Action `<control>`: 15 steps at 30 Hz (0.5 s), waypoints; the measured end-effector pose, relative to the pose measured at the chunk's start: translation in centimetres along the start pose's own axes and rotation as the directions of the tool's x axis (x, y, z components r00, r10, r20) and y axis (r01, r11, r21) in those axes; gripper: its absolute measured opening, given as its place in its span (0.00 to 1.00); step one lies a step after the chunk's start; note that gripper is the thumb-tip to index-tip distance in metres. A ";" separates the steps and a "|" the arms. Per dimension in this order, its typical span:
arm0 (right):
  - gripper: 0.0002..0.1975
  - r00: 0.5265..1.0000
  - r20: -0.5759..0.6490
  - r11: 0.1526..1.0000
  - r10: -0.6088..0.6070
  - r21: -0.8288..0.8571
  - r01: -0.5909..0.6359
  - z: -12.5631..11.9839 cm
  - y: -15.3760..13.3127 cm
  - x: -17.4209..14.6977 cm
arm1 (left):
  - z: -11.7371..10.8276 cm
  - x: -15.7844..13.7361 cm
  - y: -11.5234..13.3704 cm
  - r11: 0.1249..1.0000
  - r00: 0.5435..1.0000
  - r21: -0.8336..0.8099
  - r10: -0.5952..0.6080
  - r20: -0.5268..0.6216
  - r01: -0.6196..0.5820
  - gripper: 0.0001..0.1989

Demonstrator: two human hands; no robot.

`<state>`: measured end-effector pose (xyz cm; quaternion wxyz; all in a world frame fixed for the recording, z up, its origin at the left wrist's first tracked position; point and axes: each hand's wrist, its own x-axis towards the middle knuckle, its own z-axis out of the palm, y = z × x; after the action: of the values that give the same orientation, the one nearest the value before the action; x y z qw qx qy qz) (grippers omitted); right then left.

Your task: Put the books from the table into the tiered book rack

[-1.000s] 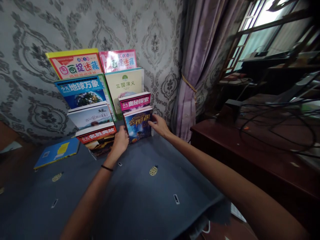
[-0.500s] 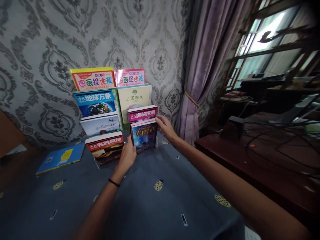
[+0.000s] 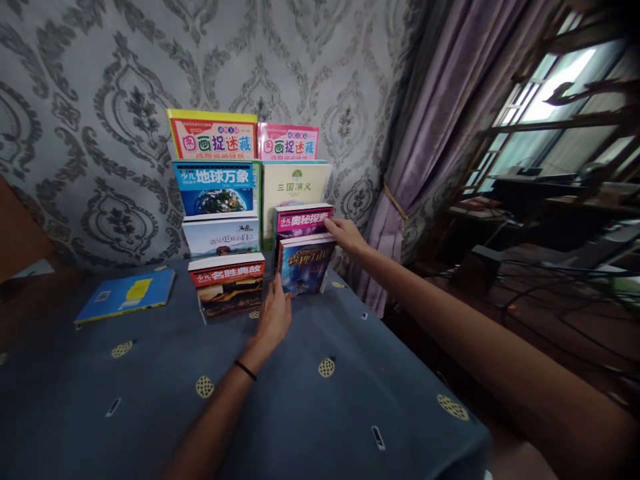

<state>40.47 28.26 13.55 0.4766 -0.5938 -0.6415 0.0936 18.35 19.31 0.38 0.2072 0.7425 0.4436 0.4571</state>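
Observation:
A dark blue book with gold lettering stands at the front of the right-hand column of upright books. My left hand, a black band on its wrist, grips the book's lower left edge, its fingers partly hidden. At the upper right corner, my right hand has its fingers closed, with the tips by the pink-topped book just behind. Farther back in that column are a cream book and a pink picture book. Beside my left hand stands a red-topped book, front of the left-hand column.
Behind the red-topped book rise a pale book, a blue earth book and a yellow-edged book. A blue book lies flat at left on the patterned tablecloth. A purple curtain and cables are at right.
The view has shifted, so the books appear farther right and slightly higher. Both hands keep to the same edges of the dark blue book, which stays at the column's front.

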 end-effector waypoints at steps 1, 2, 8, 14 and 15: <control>0.22 1.000 -0.005 1.000 0.008 -0.023 -0.008 0.1 -0.2 0.2 | 0.0 0.0 -0.1 1.000 1.000 -0.003 -0.001 -0.001 0.001 0.32; 0.22 1.000 -0.011 0.999 0.017 -0.043 -0.017 0.2 -0.3 0.4 | -0.1 0.0 -0.1 1.000 1.000 -0.005 -0.002 -0.001 0.002 0.32; 0.20 0.995 -0.043 0.990 0.094 -0.102 -0.098 0.8 -0.4 1.2 | -0.1 0.1 -0.2 1.000 1.000 -0.011 0.002 0.009 -0.002 0.32; 0.25 0.984 -0.096 0.979 0.149 -0.122 -0.161 1.4 0.4 1.4 | -0.1 0.2 -0.4 1.000 1.000 -0.022 0.020 0.002 -0.020 0.33; 0.25 0.985 -0.093 0.980 0.147 -0.124 -0.158 1.5 0.5 1.3 | -0.1 0.2 -0.4 0.999 1.000 -0.024 0.023 0.000 -0.023 0.33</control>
<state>39.91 30.13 13.05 0.4543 -0.6746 -0.5785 0.0625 18.05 19.70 0.24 0.2107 0.7450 0.4295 0.4648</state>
